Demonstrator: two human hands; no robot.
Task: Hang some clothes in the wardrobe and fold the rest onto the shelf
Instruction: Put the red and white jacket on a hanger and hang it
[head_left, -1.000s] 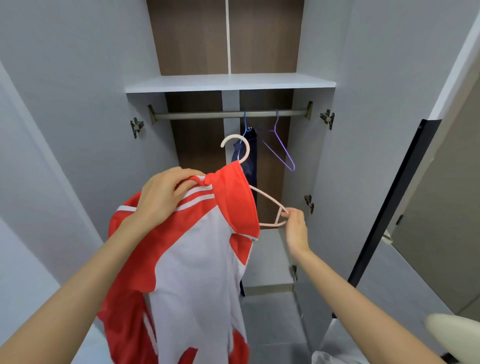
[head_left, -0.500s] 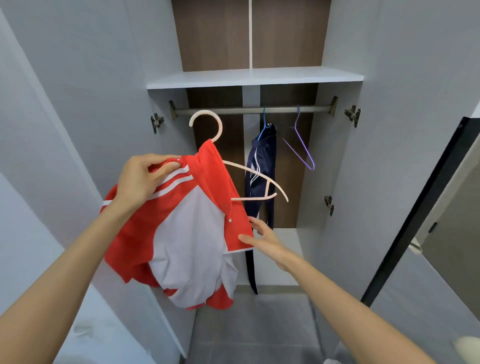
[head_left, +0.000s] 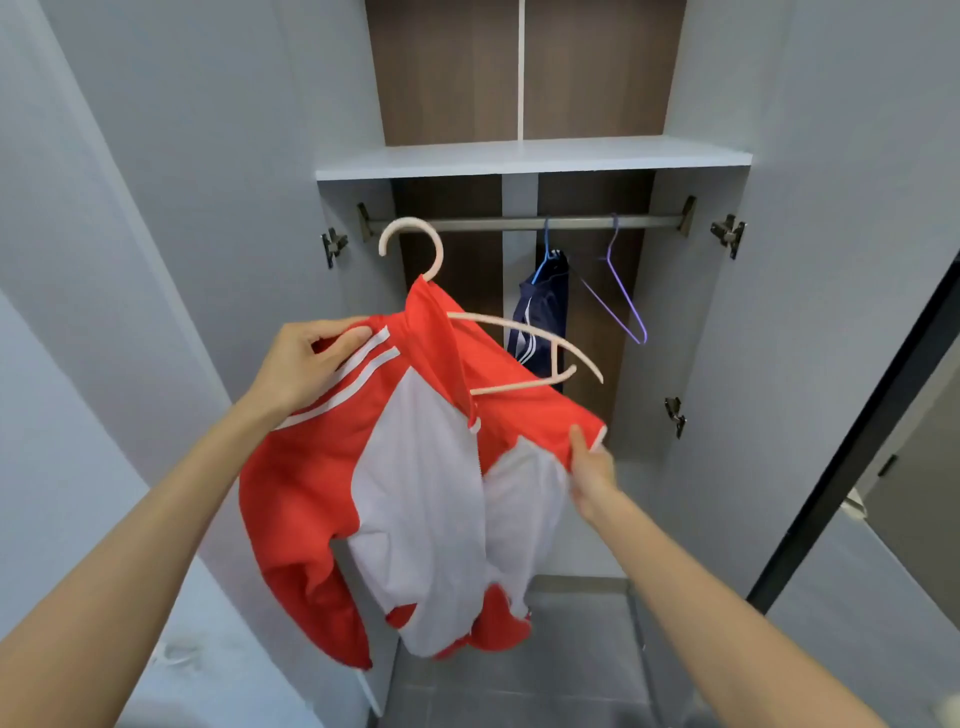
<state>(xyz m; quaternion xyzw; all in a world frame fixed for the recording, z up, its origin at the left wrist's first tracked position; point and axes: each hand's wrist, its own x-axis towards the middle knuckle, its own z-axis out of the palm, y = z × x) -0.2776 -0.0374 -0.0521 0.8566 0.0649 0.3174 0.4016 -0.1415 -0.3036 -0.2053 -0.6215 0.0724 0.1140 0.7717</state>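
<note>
Mid-frame: left hand (head_left: 301, 364) gripping red-and-white jacket (head_left: 415, 483) shoulder over pale hanger (head_left: 524, 358) — right hand (head_left: 589, 467) pinching its front edge.

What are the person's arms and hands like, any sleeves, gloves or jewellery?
Both arms are bare as far up as the view shows, with no sleeves in sight. The left hand and right hand wear no gloves. No watch, bracelet or ring is visible on either.
</note>
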